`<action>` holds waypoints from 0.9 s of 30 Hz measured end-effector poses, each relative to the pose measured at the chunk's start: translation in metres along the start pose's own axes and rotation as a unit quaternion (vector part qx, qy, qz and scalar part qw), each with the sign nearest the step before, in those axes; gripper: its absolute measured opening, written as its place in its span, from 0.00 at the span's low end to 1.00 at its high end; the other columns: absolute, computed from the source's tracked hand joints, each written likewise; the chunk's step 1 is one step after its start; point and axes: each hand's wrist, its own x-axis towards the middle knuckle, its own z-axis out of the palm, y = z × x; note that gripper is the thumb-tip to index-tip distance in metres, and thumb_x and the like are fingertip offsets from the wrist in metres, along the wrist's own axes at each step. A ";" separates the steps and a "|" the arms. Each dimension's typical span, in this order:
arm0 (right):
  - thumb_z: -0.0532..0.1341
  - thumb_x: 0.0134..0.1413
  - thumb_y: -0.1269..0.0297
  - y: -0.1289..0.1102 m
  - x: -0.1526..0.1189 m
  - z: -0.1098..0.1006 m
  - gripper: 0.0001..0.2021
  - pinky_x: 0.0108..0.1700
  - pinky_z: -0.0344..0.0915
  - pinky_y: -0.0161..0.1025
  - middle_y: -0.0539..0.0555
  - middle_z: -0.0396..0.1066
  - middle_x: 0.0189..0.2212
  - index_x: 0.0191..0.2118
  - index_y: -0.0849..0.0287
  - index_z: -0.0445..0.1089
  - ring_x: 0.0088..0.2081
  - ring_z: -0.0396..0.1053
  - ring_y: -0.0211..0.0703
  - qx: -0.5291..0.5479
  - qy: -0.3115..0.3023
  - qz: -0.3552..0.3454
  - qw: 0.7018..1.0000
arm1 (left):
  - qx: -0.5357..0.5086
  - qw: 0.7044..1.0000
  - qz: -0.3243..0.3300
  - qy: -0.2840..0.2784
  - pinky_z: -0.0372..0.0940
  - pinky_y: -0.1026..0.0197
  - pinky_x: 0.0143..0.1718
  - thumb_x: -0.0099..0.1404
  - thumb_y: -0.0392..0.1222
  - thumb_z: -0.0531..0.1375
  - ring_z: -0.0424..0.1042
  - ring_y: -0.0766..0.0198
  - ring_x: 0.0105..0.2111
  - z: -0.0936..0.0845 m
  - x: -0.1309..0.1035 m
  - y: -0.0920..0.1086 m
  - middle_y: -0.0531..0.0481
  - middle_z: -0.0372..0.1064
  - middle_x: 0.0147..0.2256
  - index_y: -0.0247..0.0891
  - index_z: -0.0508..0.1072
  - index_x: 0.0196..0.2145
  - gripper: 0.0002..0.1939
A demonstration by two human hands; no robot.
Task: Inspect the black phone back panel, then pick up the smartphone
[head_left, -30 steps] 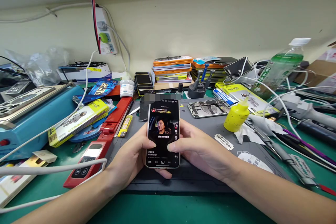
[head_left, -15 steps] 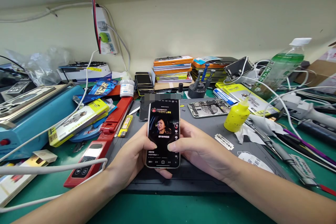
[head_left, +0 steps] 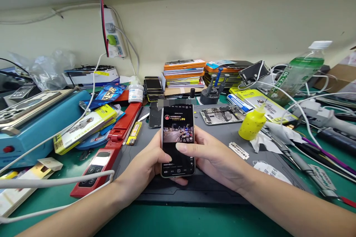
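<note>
A lit smartphone [head_left: 178, 163] stands tilted toward me above the dark grey work mat [head_left: 211, 185], a video playing on its screen. My left hand [head_left: 151, 161] is closed around its left edge, thumb over the lower left of the screen. From the other side my right hand [head_left: 210, 152] grips the right edge, its thumb lying across the screen just below the video picture. A fingertip shows under the phone's bottom edge. Behind the phone, partly hidden, lies a dark phone part [head_left: 154, 115]. An opened phone [head_left: 221, 114] with bare insides rests on the mat farther right.
On the right are a yellow squeeze bottle [head_left: 251, 123], a razor blade [head_left: 238, 150], cables and a tilted drink bottle [head_left: 300, 70]. A red device [head_left: 96, 170], yellow boxes [head_left: 85, 127] and a blue machine [head_left: 41, 126] stand left. Stacked boxes [head_left: 184, 74] line the wall.
The phone has shifted slightly right in the view. Its video picture has changed from a person to a street scene. My right thumb has moved up the screen. Both hands keep their grip.
</note>
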 end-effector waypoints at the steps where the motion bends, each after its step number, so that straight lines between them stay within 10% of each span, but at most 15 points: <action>1: 0.67 0.58 0.66 0.000 0.000 0.000 0.17 0.40 0.68 0.38 0.55 0.72 0.46 0.51 0.55 0.65 0.42 0.71 0.44 0.000 0.003 0.000 1.000 | 0.005 1.000 -0.003 -0.001 0.77 0.46 0.38 0.59 0.34 0.55 0.76 0.49 0.45 0.001 0.000 0.001 0.47 0.69 0.55 0.47 0.65 0.58 0.28; 27: 0.66 0.57 0.68 -0.001 0.000 0.000 0.19 0.40 0.68 0.40 0.56 0.72 0.48 0.53 0.56 0.65 0.45 0.71 0.48 -0.008 0.004 0.013 1.000 | -0.013 1.000 0.007 -0.001 0.77 0.46 0.34 0.61 0.36 0.53 0.78 0.49 0.41 -0.002 0.001 -0.001 0.45 0.71 0.52 0.45 0.67 0.55 0.23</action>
